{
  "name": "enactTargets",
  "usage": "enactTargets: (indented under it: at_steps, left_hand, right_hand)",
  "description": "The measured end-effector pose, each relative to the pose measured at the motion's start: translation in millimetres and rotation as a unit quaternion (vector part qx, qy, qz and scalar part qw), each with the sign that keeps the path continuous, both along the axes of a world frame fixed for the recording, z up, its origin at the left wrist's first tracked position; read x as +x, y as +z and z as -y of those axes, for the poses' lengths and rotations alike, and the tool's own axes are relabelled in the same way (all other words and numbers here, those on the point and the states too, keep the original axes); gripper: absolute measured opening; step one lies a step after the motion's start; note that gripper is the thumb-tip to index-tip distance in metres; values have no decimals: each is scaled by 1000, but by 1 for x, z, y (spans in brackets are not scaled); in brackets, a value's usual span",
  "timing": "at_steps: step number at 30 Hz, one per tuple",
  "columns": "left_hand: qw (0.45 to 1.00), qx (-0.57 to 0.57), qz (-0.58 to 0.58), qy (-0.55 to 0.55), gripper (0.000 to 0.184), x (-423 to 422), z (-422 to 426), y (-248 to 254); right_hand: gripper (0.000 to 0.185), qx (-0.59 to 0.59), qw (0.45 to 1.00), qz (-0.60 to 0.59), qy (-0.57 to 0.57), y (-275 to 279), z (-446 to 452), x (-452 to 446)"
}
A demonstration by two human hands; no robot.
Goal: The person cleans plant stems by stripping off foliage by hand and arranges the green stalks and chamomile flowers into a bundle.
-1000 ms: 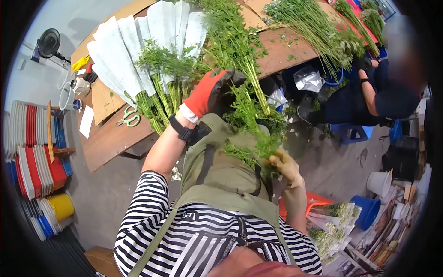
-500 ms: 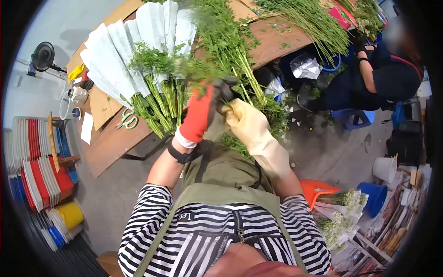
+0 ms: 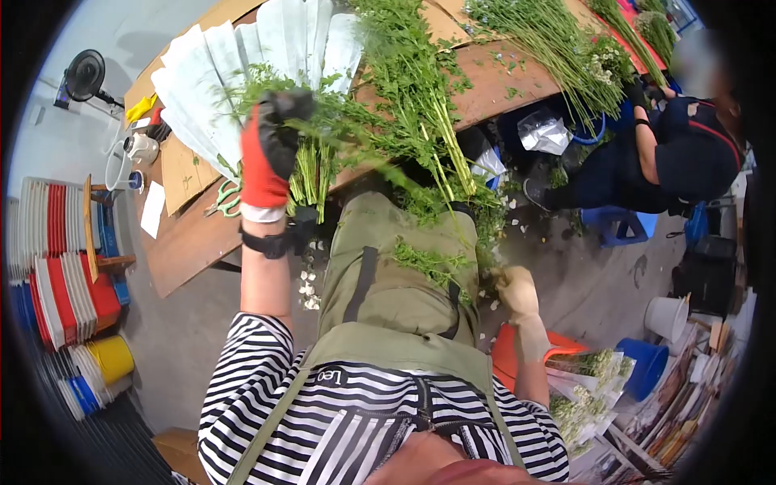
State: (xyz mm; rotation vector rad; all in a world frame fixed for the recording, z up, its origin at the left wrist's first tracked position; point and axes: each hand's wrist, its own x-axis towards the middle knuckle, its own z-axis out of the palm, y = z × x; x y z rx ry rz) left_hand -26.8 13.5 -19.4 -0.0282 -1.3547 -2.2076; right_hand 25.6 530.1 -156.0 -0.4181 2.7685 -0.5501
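Note:
My left hand (image 3: 275, 145), in a red glove with a black palm, is closed around a leafy green stem (image 3: 349, 145) whose blurred end trails to the right. It is raised over cut stem bunches (image 3: 311, 174) at the table's front edge. Behind it, pale paper wraps (image 3: 198, 89) fan out on the table. My right hand (image 3: 516, 293), in a cream rubber glove, is low beside my right thigh, above trimmings on the floor. Its fingers are smeared, so I cannot see whether they hold anything. Loose green leaves (image 3: 428, 263) lie on my olive apron (image 3: 356, 250).
A pile of leafy stems (image 3: 420, 97) hangs over the table edge (image 3: 493, 85). Green-handled scissors (image 3: 228, 198) lie at left. A co-worker (image 3: 687, 153) is at the right near a blue stool (image 3: 618, 225). An orange plastic item (image 3: 503, 356) and a blue bucket (image 3: 643, 368) stand lower right.
My hands have come apart. The left has moved left and up with the leafy stem; the right has dropped down and right toward the floor.

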Motion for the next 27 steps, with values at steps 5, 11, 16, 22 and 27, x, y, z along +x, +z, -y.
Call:
enactTargets:
  at_steps: [5, 11, 16, 22, 27]
  left_hand:
    - [991, 69, 50, -104, 40, -1, -97, -21]
    - [985, 31, 83, -146, 35, 18, -122, -14]
    - [975, 62, 83, -194, 33, 31, -138, 1]
    - [968, 198, 21, -156, 31, 40, -112, 9]
    - [962, 253, 19, -95, 25, 35, -58, 38]
  right_hand:
    - [33, -239, 953, 138, -124, 44, 86, -6]
    - [46, -585, 740, 333, -15, 99, 148, -27]
    - [37, -507, 763, 384, -119, 91, 174, -39]
    - [38, -247, 884, 209, -337, 32, 142, -37]
    - [54, 79, 954, 240, -163, 11, 60, -27]
